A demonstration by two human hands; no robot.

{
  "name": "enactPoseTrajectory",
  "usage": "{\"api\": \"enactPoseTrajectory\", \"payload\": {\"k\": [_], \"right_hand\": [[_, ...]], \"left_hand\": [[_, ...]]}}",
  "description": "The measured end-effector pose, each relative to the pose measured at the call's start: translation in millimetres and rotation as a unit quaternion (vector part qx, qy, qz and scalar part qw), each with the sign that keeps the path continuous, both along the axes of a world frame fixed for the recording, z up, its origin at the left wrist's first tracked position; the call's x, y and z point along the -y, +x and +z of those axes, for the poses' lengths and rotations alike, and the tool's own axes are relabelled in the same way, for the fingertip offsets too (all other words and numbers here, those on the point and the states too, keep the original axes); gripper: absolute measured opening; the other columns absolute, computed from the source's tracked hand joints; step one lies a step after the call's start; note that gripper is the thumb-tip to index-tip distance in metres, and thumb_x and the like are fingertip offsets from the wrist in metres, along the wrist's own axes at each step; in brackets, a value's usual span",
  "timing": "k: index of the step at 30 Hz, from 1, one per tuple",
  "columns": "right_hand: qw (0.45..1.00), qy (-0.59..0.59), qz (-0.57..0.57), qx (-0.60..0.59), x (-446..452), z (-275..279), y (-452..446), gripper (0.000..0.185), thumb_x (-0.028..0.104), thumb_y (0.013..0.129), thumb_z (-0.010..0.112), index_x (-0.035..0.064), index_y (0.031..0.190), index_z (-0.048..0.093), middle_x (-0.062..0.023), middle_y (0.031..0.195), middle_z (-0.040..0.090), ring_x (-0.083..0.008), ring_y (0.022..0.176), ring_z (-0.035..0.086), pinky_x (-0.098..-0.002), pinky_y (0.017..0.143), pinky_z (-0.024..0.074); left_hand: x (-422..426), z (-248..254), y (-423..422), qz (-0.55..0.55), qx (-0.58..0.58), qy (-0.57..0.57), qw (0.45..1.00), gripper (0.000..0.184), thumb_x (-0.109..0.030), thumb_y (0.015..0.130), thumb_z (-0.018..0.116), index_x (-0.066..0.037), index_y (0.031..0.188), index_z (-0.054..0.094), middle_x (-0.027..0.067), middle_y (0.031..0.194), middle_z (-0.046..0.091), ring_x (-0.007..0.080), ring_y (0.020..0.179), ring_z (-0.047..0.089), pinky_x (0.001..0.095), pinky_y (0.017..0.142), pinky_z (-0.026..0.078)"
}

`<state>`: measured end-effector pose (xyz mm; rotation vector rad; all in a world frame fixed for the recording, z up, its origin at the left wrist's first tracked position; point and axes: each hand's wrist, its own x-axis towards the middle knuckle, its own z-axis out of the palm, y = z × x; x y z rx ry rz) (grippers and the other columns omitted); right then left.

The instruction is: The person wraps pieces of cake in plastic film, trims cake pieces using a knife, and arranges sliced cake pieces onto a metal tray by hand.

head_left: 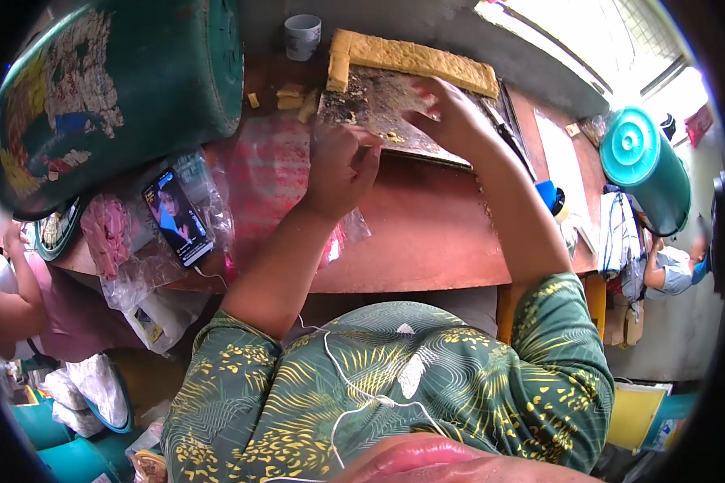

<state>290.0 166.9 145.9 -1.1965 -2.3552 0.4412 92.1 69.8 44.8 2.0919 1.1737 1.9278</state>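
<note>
A dark tray [391, 98] is set on a red-brown table [427, 233]. Along the tray's far edge a long strip of yellow cake [423, 63] is laid, with a short piece of cake [338, 71] placed at the far left corner. The right hand [451, 118] is held over the tray, its thumb parted from the bent fingers. The left hand [342, 165] is held at the tray's near left corner with the fingers curled in; whether anything is pinched there cannot be told. Crumbs [391, 137] are scattered on the tray between the hands. Left of the tray, cake scraps [290, 98] and a red-marked plastic sheet [270, 173] are spread; farther left, a lit phone [177, 216] is propped. Beyond the tray's far left corner a mug [303, 38] is stood.
</note>
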Motion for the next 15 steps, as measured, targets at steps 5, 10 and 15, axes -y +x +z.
{"api": "enactPoseTrajectory", "payload": {"k": [5, 10, 15], "right_hand": [[0.987, 0.083, -0.070, 0.120, -63.3, -35.1, -121.5, 0.089, 0.065, 0.087, 0.071, 0.0087, 0.151, 0.046, -0.0261, 0.143, 0.055, -0.0407, 0.125, 0.062, -0.0492, 0.100, 0.0539], [0.979, 0.052, -0.100, 0.169, -72.0, -37.2, -164.6, 0.087, 0.061, 0.093, 0.061, 0.0086, 0.157, 0.035, -0.0293, 0.145, 0.051, -0.0449, 0.127, 0.060, -0.0506, 0.103, 0.0527], [0.973, -0.003, -0.148, 0.180, -101.3, -53.7, -167.0, 0.074, 0.042, 0.093, 0.068, 0.0103, 0.154, 0.040, -0.0245, 0.135, 0.061, -0.0374, 0.122, 0.066, -0.0491, 0.096, 0.0564]], "left_hand": [[0.4, -0.1, -1.2, 0.005, 0.004, 0.008, 1.000, 0.011, 0.000, 0.090, 0.068, -0.003, 0.100, 0.067, 0.0128, 0.098, 0.067, 0.0302, 0.095, 0.067, 0.0390, 0.087, 0.053], [2.0, 5.2, 2.9, -0.021, 0.021, 0.005, 1.000, 0.012, 0.000, 0.086, 0.070, -0.005, 0.098, 0.068, 0.0121, 0.095, 0.068, 0.0306, 0.092, 0.068, 0.0408, 0.082, 0.054], [4.6, 4.9, 4.7, -0.031, 0.002, -0.006, 0.999, 0.011, 0.001, 0.089, 0.068, -0.003, 0.100, 0.067, 0.0135, 0.096, 0.067, 0.0302, 0.092, 0.067, 0.0392, 0.084, 0.053]]}}
